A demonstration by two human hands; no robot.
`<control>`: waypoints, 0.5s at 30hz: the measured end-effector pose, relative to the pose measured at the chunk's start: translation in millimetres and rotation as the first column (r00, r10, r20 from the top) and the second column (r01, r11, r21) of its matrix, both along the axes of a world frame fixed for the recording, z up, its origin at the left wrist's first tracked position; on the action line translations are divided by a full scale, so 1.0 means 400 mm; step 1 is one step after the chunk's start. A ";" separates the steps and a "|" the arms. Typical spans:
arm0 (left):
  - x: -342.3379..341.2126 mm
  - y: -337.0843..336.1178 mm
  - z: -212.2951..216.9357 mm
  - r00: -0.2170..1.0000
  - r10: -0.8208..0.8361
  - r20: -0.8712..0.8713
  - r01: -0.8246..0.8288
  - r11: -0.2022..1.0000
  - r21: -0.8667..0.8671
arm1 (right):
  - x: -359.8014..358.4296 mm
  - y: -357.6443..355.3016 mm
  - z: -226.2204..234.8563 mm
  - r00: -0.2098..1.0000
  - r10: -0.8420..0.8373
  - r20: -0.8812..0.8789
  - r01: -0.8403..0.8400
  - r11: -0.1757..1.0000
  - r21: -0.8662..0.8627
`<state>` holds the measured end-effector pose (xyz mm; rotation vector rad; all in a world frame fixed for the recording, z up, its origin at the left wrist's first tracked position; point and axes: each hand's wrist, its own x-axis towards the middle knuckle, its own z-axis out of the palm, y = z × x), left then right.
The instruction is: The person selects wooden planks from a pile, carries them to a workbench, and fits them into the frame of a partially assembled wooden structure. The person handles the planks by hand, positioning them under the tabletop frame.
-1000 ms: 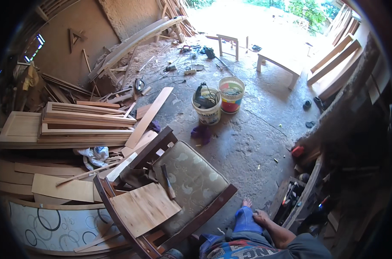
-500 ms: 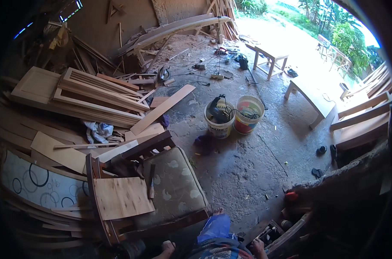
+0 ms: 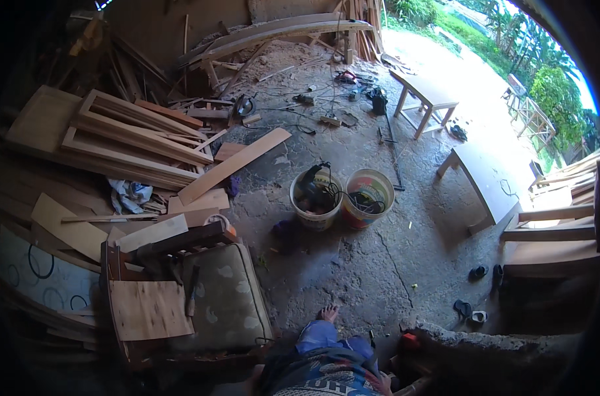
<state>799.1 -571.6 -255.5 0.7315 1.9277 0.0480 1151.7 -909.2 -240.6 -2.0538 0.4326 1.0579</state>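
Seated view of a workshop floor [image 3: 392, 264]. Right hand [image 3: 384, 382] lies by the knee at the lower edge; whether its grip is open or closed cannot be told. Left hand is not seen. Nearest things: cushioned chair [image 3: 227, 297] at 10 o'clock, carrying a board [image 3: 148, 309]; two buckets [image 3: 316, 198] at 12 o'clock. Judged step: pause, nothing in hand. Reaching the chair calls for a leftward lean.
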 end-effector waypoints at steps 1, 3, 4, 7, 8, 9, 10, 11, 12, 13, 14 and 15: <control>0.045 0.026 -0.001 1.000 0.002 0.017 -0.002 1.000 0.007 | 0.046 0.013 0.010 1.000 0.000 -0.004 0.000 1.000 0.011; 0.189 0.094 -0.019 0.995 -0.057 0.078 0.056 0.998 0.014 | 0.149 0.017 0.039 0.998 -0.059 0.015 0.059 0.998 0.016; 0.256 0.135 -0.028 0.991 -0.086 0.104 0.083 0.996 0.029 | 0.188 0.013 0.052 0.996 -0.087 0.014 0.087 0.996 0.017; 0.454 0.239 -0.026 0.979 -0.116 0.170 0.099 0.989 0.105 | 0.340 0.038 0.063 0.993 -0.119 -0.009 0.119 0.993 0.023; 0.519 0.269 -0.028 0.975 -0.123 0.186 0.100 0.986 0.131 | 0.392 0.039 0.057 0.992 -0.125 -0.018 0.125 0.992 0.027; 0.585 0.299 -0.032 0.971 -0.126 0.204 0.095 0.983 0.158 | 0.455 0.044 0.050 0.992 -0.128 -0.023 0.128 0.991 0.033; 0.650 0.323 -0.035 0.968 -0.126 0.218 0.086 0.979 0.183 | 0.525 0.053 0.041 0.991 -0.128 -0.033 0.129 0.991 0.041; 0.721 0.344 -0.036 0.966 -0.134 0.224 0.085 0.973 0.213 | 0.601 0.062 0.036 0.992 -0.121 -0.041 0.123 0.992 0.043; 0.816 0.353 -0.044 0.960 -0.150 0.238 0.094 0.969 0.231 | 0.683 0.053 0.033 0.992 -0.125 -0.035 0.126 0.991 0.035; 0.924 0.362 -0.056 0.955 -0.196 0.224 0.135 0.956 0.261 | 0.776 0.046 0.031 0.990 -0.135 -0.029 0.135 0.990 0.032; 0.991 0.352 -0.052 0.957 -0.221 0.186 0.163 0.945 0.285 | 0.855 0.050 0.022 0.992 -0.123 -0.039 0.124 0.992 0.022; 1.051 0.341 -0.042 0.962 -0.231 0.145 0.176 0.931 0.319 | 0.940 0.066 0.007 0.993 -0.100 -0.058 0.101 0.995 0.022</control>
